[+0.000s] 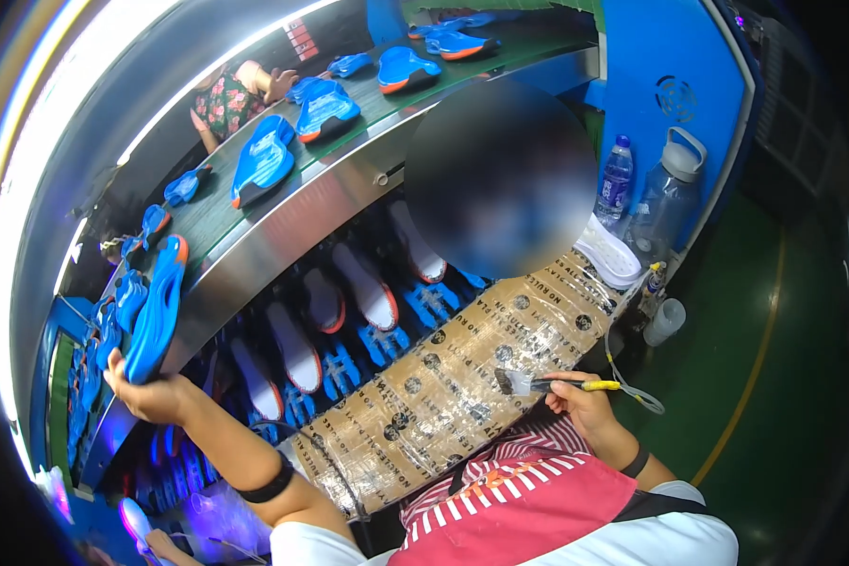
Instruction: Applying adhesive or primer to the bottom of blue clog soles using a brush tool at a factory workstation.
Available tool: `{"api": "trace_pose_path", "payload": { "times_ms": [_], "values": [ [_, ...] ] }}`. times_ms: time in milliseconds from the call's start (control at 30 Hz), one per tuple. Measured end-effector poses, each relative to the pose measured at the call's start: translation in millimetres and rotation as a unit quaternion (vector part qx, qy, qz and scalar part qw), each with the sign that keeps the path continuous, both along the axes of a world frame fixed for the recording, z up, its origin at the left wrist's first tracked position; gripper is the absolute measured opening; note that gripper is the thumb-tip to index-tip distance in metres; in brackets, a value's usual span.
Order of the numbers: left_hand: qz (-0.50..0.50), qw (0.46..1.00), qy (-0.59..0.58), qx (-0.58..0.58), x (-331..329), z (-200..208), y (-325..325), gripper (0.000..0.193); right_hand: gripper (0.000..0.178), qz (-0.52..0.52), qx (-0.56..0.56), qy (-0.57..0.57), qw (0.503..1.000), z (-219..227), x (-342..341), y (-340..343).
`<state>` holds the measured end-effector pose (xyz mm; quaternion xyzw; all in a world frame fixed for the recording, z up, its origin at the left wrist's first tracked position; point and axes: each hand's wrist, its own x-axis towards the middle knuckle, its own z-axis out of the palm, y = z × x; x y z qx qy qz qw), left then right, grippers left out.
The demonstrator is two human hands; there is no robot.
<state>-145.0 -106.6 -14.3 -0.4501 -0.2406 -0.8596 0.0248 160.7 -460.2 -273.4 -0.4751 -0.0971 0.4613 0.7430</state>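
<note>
At the left, my left hand (pixel 149 394) grips the lower end of a blue shoe sole (pixel 156 316) with an orange tip. The sole stands tilted up, at the near edge of the upper conveyor belt (pixel 215 215). My right hand (pixel 583 407) is closed round a brush (pixel 542 384) with a black and yellow handle and pale bristles. The brush lies level over the work surface (pixel 443 377), which is covered in brown printed tape, and its bristles touch no sole.
More blue soles (pixel 264 156) lie along the belt. Below it, a lower level holds several pale shoe parts (pixel 297 349) and blue pieces. A white sole (pixel 608 252), a bottle (pixel 616 179), a jug (pixel 668 193) and a cup (pixel 665 321) stand at the right. Another person (pixel 226 104) is across the belt.
</note>
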Motion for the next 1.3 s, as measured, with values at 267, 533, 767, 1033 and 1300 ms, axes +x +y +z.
{"api": "trace_pose_path", "payload": {
  "times_ms": [267,533,767,1033,1300],
  "values": [
    [-0.837,0.494,-0.197,-0.125,15,-47,-31,0.073,0.028,0.001,0.038,0.005,0.999,6,-5,4],
    [-0.86,0.462,-0.117,-0.182,65,-102,-81,0.09,0.032,-0.005,0.064,-0.019,0.998,0,-5,2],
    [-0.845,0.398,-0.14,-0.328,72,-196,-143,0.077,0.032,0.008,0.086,-0.091,0.992,34,5,19],
    [-0.841,0.275,-0.131,-0.447,91,-264,-188,0.085,0.022,0.082,0.175,-0.467,0.863,112,-25,72],
    [-0.778,0.305,-0.106,-0.539,87,-282,-213,0.076,0.031,0.019,0.179,-0.702,0.69,102,-51,93]
  ]
}}
